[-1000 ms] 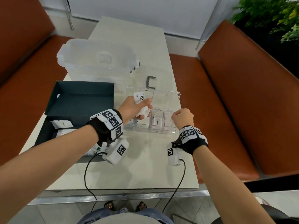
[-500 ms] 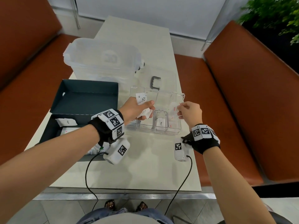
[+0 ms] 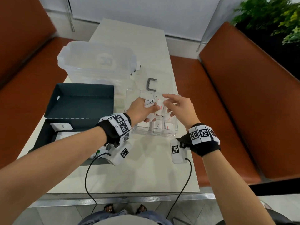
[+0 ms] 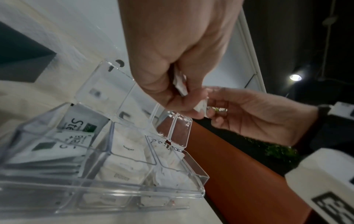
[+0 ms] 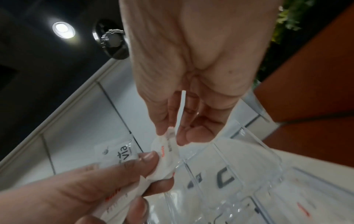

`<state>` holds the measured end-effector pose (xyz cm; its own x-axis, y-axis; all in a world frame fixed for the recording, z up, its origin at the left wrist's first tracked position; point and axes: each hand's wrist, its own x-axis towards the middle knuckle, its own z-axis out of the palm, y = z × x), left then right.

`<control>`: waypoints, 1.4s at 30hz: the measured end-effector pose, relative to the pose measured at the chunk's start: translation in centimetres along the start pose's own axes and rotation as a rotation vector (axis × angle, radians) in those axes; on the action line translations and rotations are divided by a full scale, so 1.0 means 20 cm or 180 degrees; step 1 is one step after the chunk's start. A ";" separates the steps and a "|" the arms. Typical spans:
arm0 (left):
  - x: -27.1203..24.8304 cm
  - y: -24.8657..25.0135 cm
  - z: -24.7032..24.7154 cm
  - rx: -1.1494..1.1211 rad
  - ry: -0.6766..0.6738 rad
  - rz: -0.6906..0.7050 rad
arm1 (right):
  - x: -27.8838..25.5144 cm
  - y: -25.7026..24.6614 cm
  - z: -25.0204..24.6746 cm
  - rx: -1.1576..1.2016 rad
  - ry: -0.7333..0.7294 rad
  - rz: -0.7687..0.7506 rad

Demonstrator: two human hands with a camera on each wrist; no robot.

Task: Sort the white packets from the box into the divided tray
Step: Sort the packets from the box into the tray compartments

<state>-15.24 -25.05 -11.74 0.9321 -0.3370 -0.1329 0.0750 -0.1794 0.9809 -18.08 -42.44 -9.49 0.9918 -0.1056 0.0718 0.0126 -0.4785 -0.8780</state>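
Observation:
Above the clear divided tray (image 3: 154, 134), my left hand (image 3: 151, 109) grips a small bunch of white packets (image 3: 150, 101). My right hand (image 3: 168, 106) pinches one red-printed packet (image 5: 166, 146) of that bunch between thumb and finger. In the left wrist view the tray (image 4: 107, 195) holds green-printed packets (image 4: 76, 128) in its left compartment, sugar packets (image 4: 128, 150) in the middle one and red-printed ones (image 4: 166, 145) on the right. The dark box (image 3: 84, 121) lies open at the left with more packets (image 3: 60, 126) inside.
A clear lidded tub (image 3: 97, 62) stands behind the box. A grey U-shaped clip (image 3: 151, 85) lies just beyond the tray. Orange benches (image 3: 243, 103) flank the narrow table. Two black cables hang over the table's front edge.
My right hand has left the tray's right front compartment, risen and moved left to the bunch in my left hand, where it now pinches a packet. The left hand has hardly moved.

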 end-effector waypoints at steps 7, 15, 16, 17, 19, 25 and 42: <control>-0.01 -0.02 0.00 -0.0336 -0.0174 -0.0133 | 0.08 0.00 -0.07 -0.0911 0.0010 -0.0248; -0.03 -0.06 -0.08 -0.0405 0.0036 -0.0334 | 0.14 0.27 -0.05 -0.1721 -0.0020 0.0057; -0.03 -0.06 -0.08 -0.0421 0.0048 -0.0342 | 0.13 0.30 -0.03 -0.1720 0.0025 0.0083; -0.04 -0.06 -0.08 -0.0434 0.0063 -0.0350 | 0.13 0.32 -0.01 -0.1724 0.0071 0.0103; -0.05 -0.06 -0.09 -0.0445 0.0089 -0.0362 | 0.13 0.35 0.02 -0.1796 0.0100 0.0131; -0.07 -0.05 -0.11 -0.0435 0.0129 -0.0352 | 0.09 0.39 0.05 -0.2081 0.0155 0.0073; -0.09 -0.04 -0.12 -0.0431 0.0158 -0.0415 | 0.08 0.40 0.07 -0.2722 0.0149 -0.0084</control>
<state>-16.13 -22.17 -11.91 0.9275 -0.2724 -0.2561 0.2401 -0.0914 0.9664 -16.31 -45.10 -17.05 0.9860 -0.1122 0.1232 -0.0834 -0.9723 -0.2183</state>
